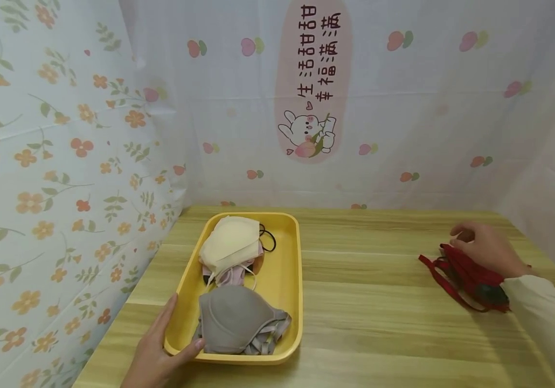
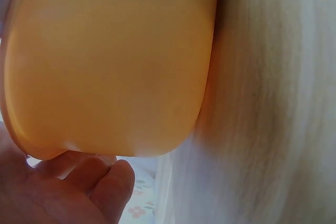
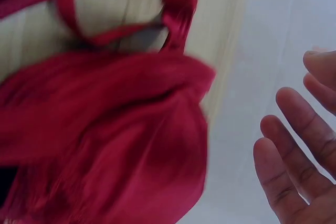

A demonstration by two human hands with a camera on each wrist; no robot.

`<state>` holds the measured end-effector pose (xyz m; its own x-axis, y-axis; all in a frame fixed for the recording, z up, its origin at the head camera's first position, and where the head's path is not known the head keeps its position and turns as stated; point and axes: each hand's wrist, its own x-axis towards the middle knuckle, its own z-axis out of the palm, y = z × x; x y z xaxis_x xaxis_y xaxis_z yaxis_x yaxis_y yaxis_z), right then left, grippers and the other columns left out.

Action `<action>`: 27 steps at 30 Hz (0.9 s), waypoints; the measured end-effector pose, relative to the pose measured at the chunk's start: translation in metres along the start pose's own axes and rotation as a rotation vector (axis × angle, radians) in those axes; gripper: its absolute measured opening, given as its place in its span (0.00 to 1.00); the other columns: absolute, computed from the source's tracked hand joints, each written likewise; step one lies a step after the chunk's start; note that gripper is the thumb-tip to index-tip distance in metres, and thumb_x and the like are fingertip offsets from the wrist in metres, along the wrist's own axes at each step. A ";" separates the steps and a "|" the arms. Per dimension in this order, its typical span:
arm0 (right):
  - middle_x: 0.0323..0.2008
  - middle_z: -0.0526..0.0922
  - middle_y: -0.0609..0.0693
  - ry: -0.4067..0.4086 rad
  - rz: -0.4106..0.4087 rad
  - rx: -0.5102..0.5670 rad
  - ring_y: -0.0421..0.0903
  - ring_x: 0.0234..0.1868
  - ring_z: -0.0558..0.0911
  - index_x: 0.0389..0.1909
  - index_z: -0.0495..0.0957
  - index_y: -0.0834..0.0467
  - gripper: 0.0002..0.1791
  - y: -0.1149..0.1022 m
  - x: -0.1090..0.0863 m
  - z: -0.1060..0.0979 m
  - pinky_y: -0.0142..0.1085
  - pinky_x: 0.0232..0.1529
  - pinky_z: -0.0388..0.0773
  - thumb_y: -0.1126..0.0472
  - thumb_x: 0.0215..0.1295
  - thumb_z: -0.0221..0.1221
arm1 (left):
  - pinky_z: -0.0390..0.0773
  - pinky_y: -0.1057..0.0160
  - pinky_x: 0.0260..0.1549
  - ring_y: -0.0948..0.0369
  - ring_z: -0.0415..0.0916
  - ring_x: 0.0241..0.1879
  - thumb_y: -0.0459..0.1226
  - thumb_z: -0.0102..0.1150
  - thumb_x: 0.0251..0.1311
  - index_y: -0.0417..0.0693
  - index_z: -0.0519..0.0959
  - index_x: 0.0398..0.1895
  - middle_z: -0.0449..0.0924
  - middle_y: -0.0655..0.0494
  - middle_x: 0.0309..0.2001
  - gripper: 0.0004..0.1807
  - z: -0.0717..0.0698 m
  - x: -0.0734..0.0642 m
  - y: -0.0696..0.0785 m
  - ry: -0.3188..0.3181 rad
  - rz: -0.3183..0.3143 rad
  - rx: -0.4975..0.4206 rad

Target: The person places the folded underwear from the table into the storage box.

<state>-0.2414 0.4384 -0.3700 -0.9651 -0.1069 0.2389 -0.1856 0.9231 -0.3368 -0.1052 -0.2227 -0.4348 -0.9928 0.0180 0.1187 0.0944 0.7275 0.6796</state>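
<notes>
My left hand (image 1: 153, 345) grips the near left corner of a yellow tray (image 1: 300, 280), thumb over the rim and fingers along the outer wall. In the left wrist view, the tray's side (image 2: 110, 66) fills much of the picture above the curled fingers (image 2: 113, 187). Inside the tray lie a grey bra (image 1: 236, 318) in front and a cream padded garment (image 1: 231, 240) behind. At the far right, my right hand (image 1: 488, 248) is over a red satiny garment with straps (image 1: 469, 275). The right wrist view shows its fingers (image 3: 286, 169) spread and apart from the red cloth (image 3: 147, 145).
Under the cream garment, pinkish cloth (image 1: 231, 275) and thin cords show, with a black loop (image 1: 270, 241) beside it. The wood-grain table (image 1: 365, 302) meets a printed curtain (image 1: 238, 124) at the back and a floral one (image 1: 54, 178) at left.
</notes>
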 end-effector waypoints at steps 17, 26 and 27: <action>0.50 0.74 0.84 -0.236 0.135 -0.015 0.78 0.48 0.77 0.60 0.65 0.77 0.34 0.064 -0.024 -0.011 0.58 0.40 0.80 0.56 0.65 0.64 | 0.71 0.30 0.61 0.30 0.63 0.70 0.50 0.72 0.53 0.44 0.47 0.81 0.55 0.32 0.77 0.59 0.000 0.000 0.003 0.024 0.019 -0.012; 0.50 0.68 0.86 -0.469 0.219 0.081 0.72 0.48 0.77 0.64 0.45 0.89 0.52 0.076 -0.023 -0.009 0.52 0.45 0.82 0.53 0.63 0.65 | 0.72 0.31 0.61 0.30 0.63 0.69 0.51 0.71 0.54 0.43 0.47 0.81 0.54 0.31 0.77 0.58 0.001 0.000 0.001 0.009 0.007 -0.010; 0.50 0.68 0.87 -0.475 0.226 0.080 0.73 0.48 0.77 0.64 0.44 0.89 0.53 0.077 -0.023 -0.008 0.52 0.46 0.82 0.53 0.62 0.65 | 0.72 0.31 0.61 0.30 0.63 0.69 0.51 0.71 0.54 0.43 0.47 0.81 0.54 0.31 0.77 0.58 0.001 -0.001 0.002 0.005 -0.001 -0.012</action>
<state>-0.2318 0.5153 -0.3938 -0.9566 -0.0814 -0.2800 0.0410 0.9132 -0.4055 -0.1044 -0.2210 -0.4342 -0.9925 0.0137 0.1215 0.0942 0.7189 0.6887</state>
